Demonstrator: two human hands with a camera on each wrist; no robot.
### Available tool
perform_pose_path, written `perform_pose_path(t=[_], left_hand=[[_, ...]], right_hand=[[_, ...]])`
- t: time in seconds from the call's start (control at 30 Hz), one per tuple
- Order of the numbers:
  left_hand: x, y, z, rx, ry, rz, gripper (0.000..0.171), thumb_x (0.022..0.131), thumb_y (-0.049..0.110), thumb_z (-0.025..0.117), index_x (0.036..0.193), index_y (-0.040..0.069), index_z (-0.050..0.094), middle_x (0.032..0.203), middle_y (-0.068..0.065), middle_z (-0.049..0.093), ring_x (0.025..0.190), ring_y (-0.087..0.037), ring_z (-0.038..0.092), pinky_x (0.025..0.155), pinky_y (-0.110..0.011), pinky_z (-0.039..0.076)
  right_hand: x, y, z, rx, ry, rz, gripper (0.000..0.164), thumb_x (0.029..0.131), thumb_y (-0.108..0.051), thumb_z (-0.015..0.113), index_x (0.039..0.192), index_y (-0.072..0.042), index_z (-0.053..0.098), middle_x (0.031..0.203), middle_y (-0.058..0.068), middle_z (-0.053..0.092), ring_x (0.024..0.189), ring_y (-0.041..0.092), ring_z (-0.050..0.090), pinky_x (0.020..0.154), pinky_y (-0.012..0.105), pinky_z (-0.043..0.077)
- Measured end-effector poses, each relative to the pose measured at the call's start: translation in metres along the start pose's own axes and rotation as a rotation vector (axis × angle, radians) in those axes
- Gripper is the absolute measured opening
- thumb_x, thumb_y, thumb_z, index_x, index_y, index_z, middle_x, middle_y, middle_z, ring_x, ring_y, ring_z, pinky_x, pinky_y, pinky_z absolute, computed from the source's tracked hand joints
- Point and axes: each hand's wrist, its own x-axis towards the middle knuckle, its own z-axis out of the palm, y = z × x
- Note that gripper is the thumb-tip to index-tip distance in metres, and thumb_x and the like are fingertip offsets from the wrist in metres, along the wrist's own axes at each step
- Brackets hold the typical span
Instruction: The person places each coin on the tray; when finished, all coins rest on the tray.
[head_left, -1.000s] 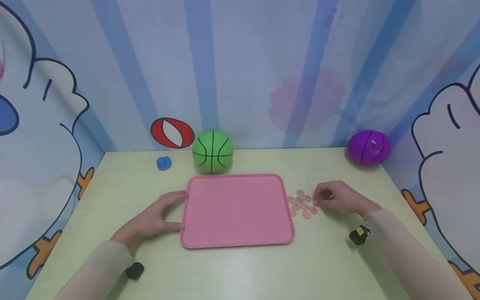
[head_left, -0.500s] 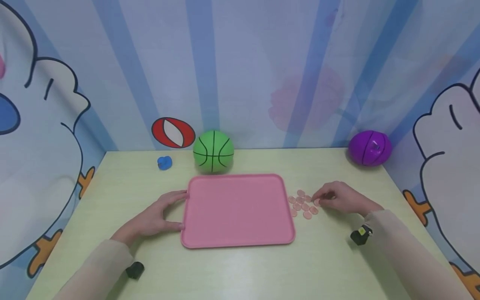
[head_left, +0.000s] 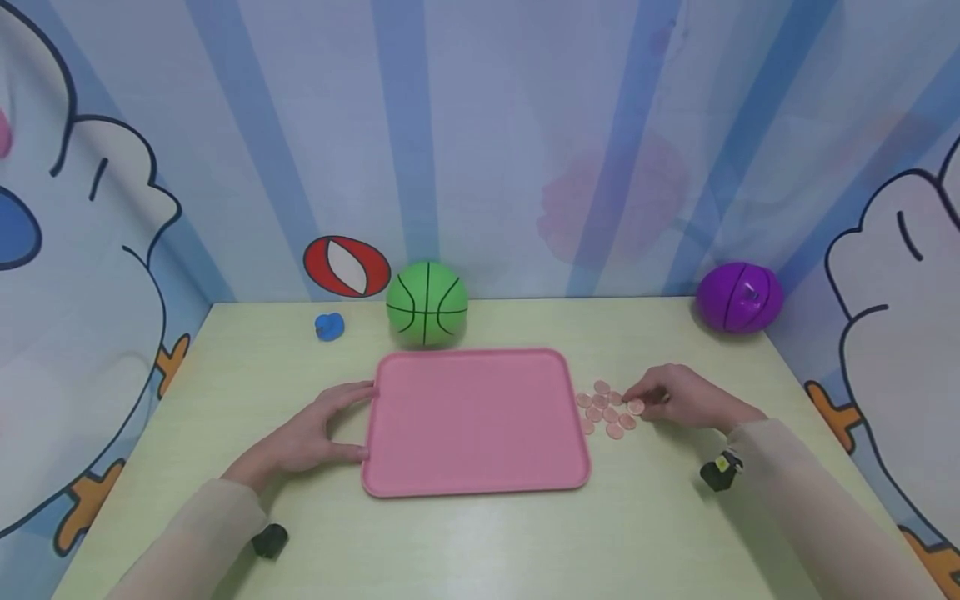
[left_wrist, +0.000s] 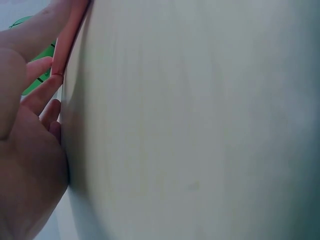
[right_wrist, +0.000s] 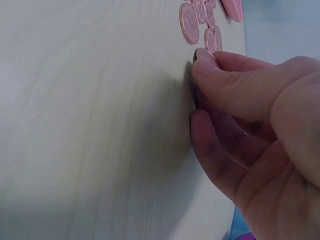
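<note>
A pink rectangular tray (head_left: 472, 425) lies flat on the table, no object on it. At its left side is my left hand (head_left: 307, 433), thumb and fingers spread apart, their tips touching the rim; in the left wrist view the fingers (left_wrist: 42, 95) meet the tray's edge. Several copper-coloured coins (head_left: 601, 402) lie in a loose cluster just right of the tray. My right hand (head_left: 678, 396) is at the cluster's right side. Between thumb and forefinger it pinches one coin (right_wrist: 206, 56), partly tilted up, in the right wrist view. Other coins (right_wrist: 189, 23) lie flat beyond it.
Behind the tray stands a green ball (head_left: 427, 303) with black lines. A small blue object (head_left: 329, 327) is left of it. A purple ball (head_left: 739, 297) sits at the back right corner. A patterned curtain (head_left: 487, 150) rises along the table's back edge.
The right thumb and fingers have shifted slightly at the cluster's right edge, and the pinched coin now shows more plainly. My left hand and the tray have stayed put.
</note>
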Motion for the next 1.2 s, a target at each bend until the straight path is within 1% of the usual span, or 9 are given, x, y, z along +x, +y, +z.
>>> perform_pose_path(t=[0.13,0.33,0.5,0.67,0.8,0.93,1.0,1.07,1.2], left_hand=[[0.0,0.0,0.0,0.011,0.001,0.022,0.096,0.083,0.039,0.09,0.163,0.021,0.04,0.17,-0.01,0.031,0.157,-0.043,0.022,0.122,-0.075,0.016],[0.001,-0.001,-0.001,0.032,0.003,0.03,0.096,0.083,0.04,0.09,0.163,0.021,0.039,0.17,-0.009,0.031,0.157,-0.042,0.022,0.123,-0.074,0.017],[0.001,-0.001,-0.001,0.049,0.006,0.053,0.095,0.084,0.039,0.089,0.163,0.018,0.04,0.17,-0.012,0.032,0.155,-0.045,0.023,0.122,-0.075,0.018],[0.002,-0.001,-0.001,0.04,0.008,0.058,0.094,0.084,0.039,0.089,0.162,0.017,0.042,0.169,-0.013,0.033,0.155,-0.045,0.023,0.122,-0.076,0.017],[0.002,0.0,-0.001,0.033,0.007,0.06,0.094,0.083,0.038,0.09,0.162,0.018,0.042,0.169,-0.012,0.033,0.155,-0.045,0.023,0.122,-0.076,0.016],[0.002,0.001,-0.001,0.037,0.008,0.068,0.094,0.083,0.039,0.09,0.162,0.018,0.042,0.168,-0.012,0.034,0.155,-0.045,0.023,0.122,-0.076,0.017],[0.002,0.0,-0.001,0.041,0.007,0.071,0.094,0.084,0.04,0.089,0.162,0.017,0.042,0.168,-0.012,0.034,0.155,-0.045,0.023,0.122,-0.076,0.017],[0.002,0.0,0.0,0.044,0.006,0.071,0.094,0.084,0.04,0.089,0.162,0.017,0.042,0.168,-0.012,0.034,0.155,-0.045,0.023,0.121,-0.076,0.018],[0.002,-0.001,-0.001,0.049,0.007,0.065,0.095,0.083,0.041,0.089,0.162,0.018,0.042,0.169,-0.011,0.034,0.155,-0.044,0.024,0.122,-0.076,0.019]], right_hand=[[-0.001,0.002,0.001,-0.024,0.007,-0.012,0.029,0.089,0.0,0.08,0.117,-0.006,0.079,0.1,-0.002,0.073,0.091,0.013,0.066,0.083,0.03,0.062],[-0.002,0.001,0.002,-0.04,0.021,-0.002,0.027,0.09,-0.001,0.08,0.116,-0.007,0.079,0.101,-0.002,0.072,0.092,0.014,0.066,0.084,0.032,0.062],[-0.002,0.0,0.002,-0.039,0.045,-0.012,0.026,0.091,-0.004,0.08,0.116,-0.007,0.079,0.101,-0.001,0.071,0.093,0.015,0.065,0.085,0.034,0.062],[0.002,-0.004,0.003,-0.022,0.093,-0.058,0.026,0.092,-0.005,0.08,0.117,-0.008,0.079,0.103,-0.002,0.072,0.096,0.017,0.067,0.084,0.03,0.062],[0.011,-0.015,0.006,0.01,0.12,-0.126,0.023,0.093,-0.003,0.078,0.116,-0.008,0.079,0.102,-0.001,0.073,0.096,0.016,0.068,0.082,0.029,0.063],[0.02,-0.03,0.01,0.067,0.114,-0.172,0.024,0.095,-0.003,0.076,0.119,-0.002,0.076,0.101,0.004,0.072,0.091,0.017,0.069,0.08,0.03,0.063],[0.025,-0.04,0.012,0.124,0.088,-0.153,0.026,0.097,-0.004,0.074,0.123,0.001,0.073,0.102,0.008,0.069,0.084,0.021,0.071,0.077,0.032,0.064],[0.03,-0.05,0.015,0.165,0.063,-0.114,0.03,0.099,-0.007,0.073,0.127,0.002,0.07,0.103,0.01,0.067,0.081,0.023,0.072,0.073,0.033,0.065],[0.041,-0.068,0.021,0.26,0.02,-0.014,0.033,0.101,-0.015,0.072,0.131,-0.003,0.069,0.106,0.011,0.063,0.072,0.03,0.073,0.053,0.043,0.062]])
